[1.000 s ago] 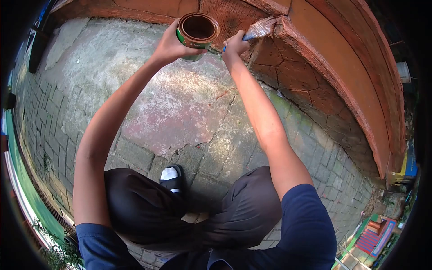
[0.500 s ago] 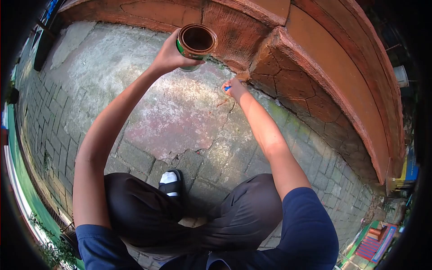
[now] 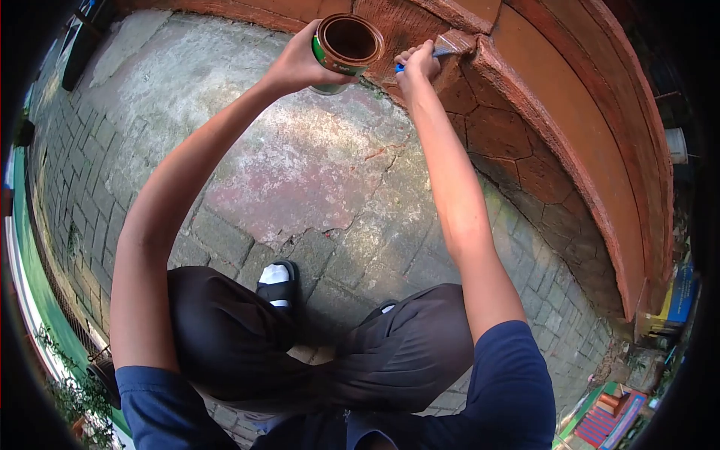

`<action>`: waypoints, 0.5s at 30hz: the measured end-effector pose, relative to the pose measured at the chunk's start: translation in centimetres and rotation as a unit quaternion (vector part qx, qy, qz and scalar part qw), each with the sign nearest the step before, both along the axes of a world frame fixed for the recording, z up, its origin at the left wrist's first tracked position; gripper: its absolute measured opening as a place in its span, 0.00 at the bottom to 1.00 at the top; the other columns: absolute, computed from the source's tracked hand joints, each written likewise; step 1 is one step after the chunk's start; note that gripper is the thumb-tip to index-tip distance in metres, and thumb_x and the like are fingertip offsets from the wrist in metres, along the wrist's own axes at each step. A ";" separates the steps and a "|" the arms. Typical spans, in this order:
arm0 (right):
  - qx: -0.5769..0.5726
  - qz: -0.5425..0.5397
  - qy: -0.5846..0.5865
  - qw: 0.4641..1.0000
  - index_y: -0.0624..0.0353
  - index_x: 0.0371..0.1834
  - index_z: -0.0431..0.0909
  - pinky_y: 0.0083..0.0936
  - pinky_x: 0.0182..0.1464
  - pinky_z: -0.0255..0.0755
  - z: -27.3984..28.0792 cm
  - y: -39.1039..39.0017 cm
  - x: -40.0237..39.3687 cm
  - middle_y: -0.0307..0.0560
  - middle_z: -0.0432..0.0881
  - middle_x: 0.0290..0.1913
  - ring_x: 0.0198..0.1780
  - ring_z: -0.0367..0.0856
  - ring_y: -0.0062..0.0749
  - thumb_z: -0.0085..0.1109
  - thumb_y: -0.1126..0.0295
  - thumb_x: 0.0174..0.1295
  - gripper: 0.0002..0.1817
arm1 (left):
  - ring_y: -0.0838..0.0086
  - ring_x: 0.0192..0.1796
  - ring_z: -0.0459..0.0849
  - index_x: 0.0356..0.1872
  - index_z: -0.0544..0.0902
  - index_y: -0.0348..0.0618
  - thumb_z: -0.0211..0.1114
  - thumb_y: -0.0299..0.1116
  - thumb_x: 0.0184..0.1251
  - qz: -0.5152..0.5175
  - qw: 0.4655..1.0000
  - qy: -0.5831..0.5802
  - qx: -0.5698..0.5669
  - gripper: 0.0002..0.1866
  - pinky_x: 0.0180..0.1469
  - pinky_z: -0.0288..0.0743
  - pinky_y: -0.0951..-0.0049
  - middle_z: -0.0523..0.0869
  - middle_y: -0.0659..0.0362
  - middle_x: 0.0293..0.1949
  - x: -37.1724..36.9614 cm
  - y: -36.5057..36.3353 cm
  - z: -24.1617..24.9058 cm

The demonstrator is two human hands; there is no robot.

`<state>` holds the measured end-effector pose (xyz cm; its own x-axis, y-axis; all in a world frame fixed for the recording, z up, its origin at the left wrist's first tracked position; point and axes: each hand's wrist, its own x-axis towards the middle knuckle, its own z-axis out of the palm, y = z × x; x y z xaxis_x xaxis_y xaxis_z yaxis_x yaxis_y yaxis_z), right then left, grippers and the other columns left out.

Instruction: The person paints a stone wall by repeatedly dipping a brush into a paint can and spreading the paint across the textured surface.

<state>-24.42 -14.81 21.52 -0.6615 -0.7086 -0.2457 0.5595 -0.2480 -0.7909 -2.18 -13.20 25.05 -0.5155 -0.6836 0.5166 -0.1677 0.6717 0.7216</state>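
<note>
My left hand point(image 3: 304, 64) is wrapped round a paint can point(image 3: 337, 66) with a green label, held up off the ground near the wall. Reddish-brown paint coats its rim and inside. My right hand point(image 3: 420, 64) is closed on the blue handle of a paintbrush point(image 3: 447, 48). The bristles, tinted reddish brown, meet the wall point(image 3: 517, 82) near its projecting corner ledge. The wall is reddish brown, with a stone pattern on its lower face.
Grey paving point(image 3: 322, 262) with a rough, patchy concrete area point(image 3: 285, 157) lies between me and the wall. My sandalled foot point(image 3: 276, 283) rests on it. A white bucket point(image 3: 676, 145) is at the far right, and a green-edged fence point(image 3: 45, 315) runs along the left.
My right hand has lifted the paintbrush from the wall's base up to the corner ledge. My left hand and the can sit slightly higher and further right in view.
</note>
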 end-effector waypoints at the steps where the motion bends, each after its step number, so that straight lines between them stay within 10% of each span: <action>1: -0.002 0.009 -0.019 1.000 0.53 0.24 0.60 0.25 0.15 0.54 -0.7 -0.1 0.1 0.36 0.61 0.15 0.13 0.58 0.24 0.47 0.57 0.75 0.20 | 0.67 0.59 0.82 0.62 0.71 0.35 0.88 0.41 0.38 -0.007 1.000 0.002 -0.006 0.48 0.64 0.75 0.65 0.82 0.53 0.54 -0.1 0.1 0.1; 8: 0.213 0.158 -0.117 0.957 0.51 0.24 0.58 0.24 0.15 0.51 -14.4 2.8 -4.1 0.35 0.56 0.15 0.12 0.51 0.24 0.46 0.53 0.77 0.23 | 0.66 0.60 0.81 0.63 0.71 0.35 0.88 0.41 0.35 -0.005 1.000 0.023 0.010 0.50 0.65 0.74 0.65 0.83 0.51 0.55 0.3 0.7 0.3; 15: 0.226 0.131 -0.171 0.950 0.50 0.18 0.57 0.26 0.17 0.52 -12.8 2.1 -2.4 0.36 0.54 0.13 0.12 0.50 0.25 0.40 0.58 0.77 0.24 | 0.66 0.58 0.82 0.62 0.72 0.36 0.88 0.43 0.36 0.036 0.999 0.034 -0.005 0.49 0.63 0.75 0.64 0.83 0.52 0.55 2.6 0.2 1.2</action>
<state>-26.83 -12.75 8.69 -0.3041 -0.6085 -0.7329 0.7982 0.2571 -0.5447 0.37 -13.03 26.21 -0.4293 -0.7118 0.5559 -0.1659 0.6672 0.7261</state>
